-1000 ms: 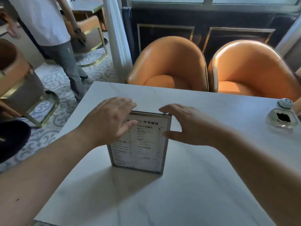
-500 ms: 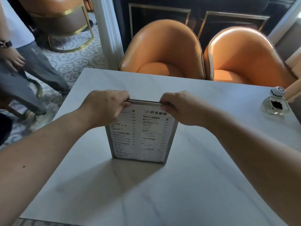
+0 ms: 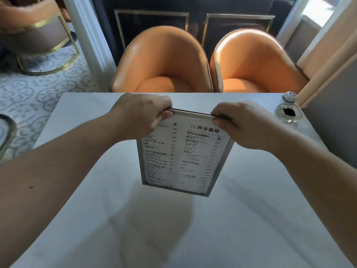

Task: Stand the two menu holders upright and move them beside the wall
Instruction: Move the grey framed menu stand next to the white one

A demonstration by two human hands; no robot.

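A metal-framed menu holder [image 3: 183, 157] with a printed white menu stands upright over the middle of the white table [image 3: 251, 219]. Its lower edge seems slightly off the table, with a shadow below it. My left hand [image 3: 141, 115] grips its top left corner. My right hand [image 3: 237, 122] grips its top right corner. Only one menu holder is visible; a second one may be hidden behind it, I cannot tell.
A glass ashtray [image 3: 288, 114] and a small white call button [image 3: 289, 96] sit at the table's far right, by the wall [image 3: 332, 117]. Two orange armchairs [image 3: 164, 68] stand beyond the far edge. Patterned floor and another chair [image 3: 36, 35] lie to the left.
My open hands closed on the holder's top corners. The holder now looks raised and shifted a little to the right. The standing person at left is out of view.
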